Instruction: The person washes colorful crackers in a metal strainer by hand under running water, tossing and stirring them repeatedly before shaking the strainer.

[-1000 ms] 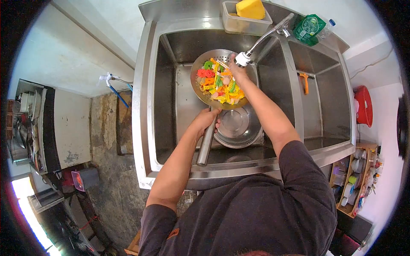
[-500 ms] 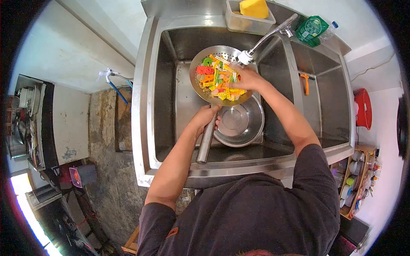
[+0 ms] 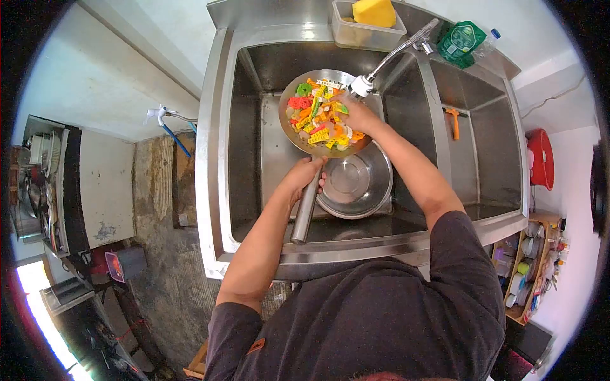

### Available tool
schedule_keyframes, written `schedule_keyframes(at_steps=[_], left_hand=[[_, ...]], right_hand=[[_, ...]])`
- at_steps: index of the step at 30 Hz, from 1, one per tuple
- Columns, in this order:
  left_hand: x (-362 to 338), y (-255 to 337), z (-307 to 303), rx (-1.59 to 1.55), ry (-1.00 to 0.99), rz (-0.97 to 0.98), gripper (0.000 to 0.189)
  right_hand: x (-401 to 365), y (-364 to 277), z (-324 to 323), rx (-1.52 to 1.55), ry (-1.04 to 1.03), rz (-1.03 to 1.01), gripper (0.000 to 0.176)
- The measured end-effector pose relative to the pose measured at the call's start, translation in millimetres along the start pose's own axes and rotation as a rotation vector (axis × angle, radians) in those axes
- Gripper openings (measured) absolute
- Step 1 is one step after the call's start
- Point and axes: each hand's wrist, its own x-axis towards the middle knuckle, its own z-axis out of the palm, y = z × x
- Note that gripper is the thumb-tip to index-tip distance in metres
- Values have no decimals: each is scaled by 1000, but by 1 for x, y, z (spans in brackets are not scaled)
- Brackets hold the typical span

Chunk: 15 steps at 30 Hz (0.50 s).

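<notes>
Rinsing looks midway: our left hand (image 3: 305, 180), grip wrapped around the strainer handle (image 3: 304, 213), holds it above the sink (image 3: 244, 165). Our right hand (image 3: 359, 115) touches the colourful pieces (image 3: 316, 119) inside, and we cannot tell its grip. The bowl (image 3: 353, 185) beneath is empty.

I am standing in a kitchen, a plain working one. In front of me is a deep double-basin stainless steel sink (image 3: 216, 159) with a pull-out spray faucet (image 3: 394, 54) over it. On its back ledge sit a plastic tub (image 3: 365, 39) holding a yellow sponge (image 3: 373, 11) and a green soap pouch (image 3: 460, 39). A steel bowl (image 3: 356, 184) lies in the basin, and my left hand (image 3: 305, 178) grips a perforated steel skimmer (image 3: 284, 124). Stacked dishes on a rack (image 3: 38, 184) stand off to my left, a wooden shelf of jars (image 3: 527, 273) to my right.
</notes>
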Motion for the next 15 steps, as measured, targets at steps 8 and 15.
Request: schedule_keyframes(at_steps=[8, 15], left_hand=[[0, -1, -1, -52, -24, 27, 29], [0, -2, 0, 7, -6, 17, 31]], right_hand=[[-33, -24, -18, -398, -95, -133, 93], [-8, 4, 20, -234, 89, -32, 66]])
